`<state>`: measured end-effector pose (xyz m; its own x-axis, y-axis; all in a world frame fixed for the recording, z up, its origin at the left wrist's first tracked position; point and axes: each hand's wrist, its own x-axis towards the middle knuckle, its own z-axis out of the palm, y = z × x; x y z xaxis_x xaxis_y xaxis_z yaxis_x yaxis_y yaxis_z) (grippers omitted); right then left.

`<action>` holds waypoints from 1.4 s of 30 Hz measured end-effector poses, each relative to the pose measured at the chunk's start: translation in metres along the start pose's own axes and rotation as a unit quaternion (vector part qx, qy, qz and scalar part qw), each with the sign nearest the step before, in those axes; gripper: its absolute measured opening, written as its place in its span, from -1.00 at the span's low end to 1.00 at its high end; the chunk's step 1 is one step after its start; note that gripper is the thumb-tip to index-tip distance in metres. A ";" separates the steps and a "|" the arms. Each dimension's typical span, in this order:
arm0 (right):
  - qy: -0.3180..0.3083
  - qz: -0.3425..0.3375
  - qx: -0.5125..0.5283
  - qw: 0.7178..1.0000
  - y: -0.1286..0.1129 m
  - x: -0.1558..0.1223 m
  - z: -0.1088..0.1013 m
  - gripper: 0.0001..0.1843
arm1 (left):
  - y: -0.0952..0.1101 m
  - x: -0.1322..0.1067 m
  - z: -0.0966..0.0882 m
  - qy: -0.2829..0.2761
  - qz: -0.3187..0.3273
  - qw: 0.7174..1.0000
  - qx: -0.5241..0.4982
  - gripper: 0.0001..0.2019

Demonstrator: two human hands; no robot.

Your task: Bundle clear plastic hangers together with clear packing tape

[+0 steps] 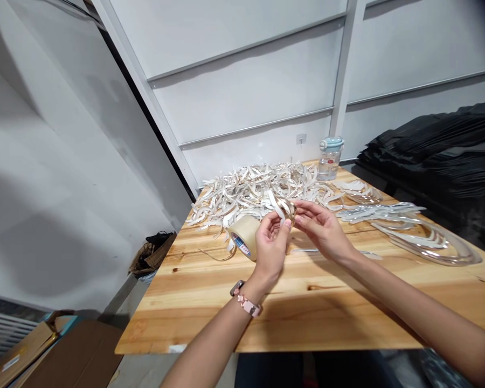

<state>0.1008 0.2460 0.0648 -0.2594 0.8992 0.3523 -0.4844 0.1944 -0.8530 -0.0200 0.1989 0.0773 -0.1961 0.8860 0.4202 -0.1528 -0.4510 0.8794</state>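
Above the middle of the table, my left hand (274, 240) pinches a small bundle of curved white and gold strips (282, 206) between thumb and fingers. My right hand (319, 225) closes its fingertips on the right side of the same bundle. What the strips are made of, I cannot tell. A wide roll of clear tape (244, 237) stands on its edge just left of my left hand, its blue and white label showing inside the core. Behind the hands spreads a large heap of similar curved white and gold strips (242, 188).
The wooden table (210, 302) meets a white panelled wall. A lidded water bottle (329, 157) stands at the back. Groups of looped strips (440, 242) lie at the right. Beyond them is a black stack of sheets (440, 151). A cardboard box (73, 350) sits at lower left.
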 end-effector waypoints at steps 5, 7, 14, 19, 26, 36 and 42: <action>0.030 0.000 0.031 0.999 -0.003 -0.003 0.004 -0.63 | -0.001 0.000 0.000 -0.008 0.015 1.000 0.015 -0.83; 0.038 0.016 0.051 0.998 -0.004 -0.004 0.005 -0.62 | -0.002 0.001 -0.001 -0.011 0.012 1.000 0.014 -0.83; 0.023 0.073 0.042 0.996 -0.001 0.000 0.001 -0.69 | -0.004 0.003 -0.002 -0.006 -0.023 0.999 0.026 -0.81; 0.019 0.069 0.008 0.997 0.000 0.003 0.001 -0.69 | -0.008 0.003 -0.003 0.034 -0.043 0.998 0.037 -0.81; -0.002 0.067 -0.016 0.998 0.000 0.000 0.003 -0.64 | -0.012 0.006 -0.007 0.069 -0.075 0.995 0.012 -0.77; -0.062 -0.007 -0.078 0.995 -0.002 -0.004 0.010 -0.76 | -0.005 0.006 -0.008 0.031 -0.086 0.993 -0.074 -0.76; -0.083 -0.052 -0.200 0.975 -0.020 -0.013 0.013 -0.83 | 0.020 0.006 -0.002 -0.043 -0.072 0.995 -0.046 -0.80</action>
<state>0.1027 0.2254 0.0826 -0.3738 0.7976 0.4734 -0.1594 0.4476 -0.8799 -0.0264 0.1944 0.0969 -0.0831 0.9460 0.3132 -0.2618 -0.3240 0.9091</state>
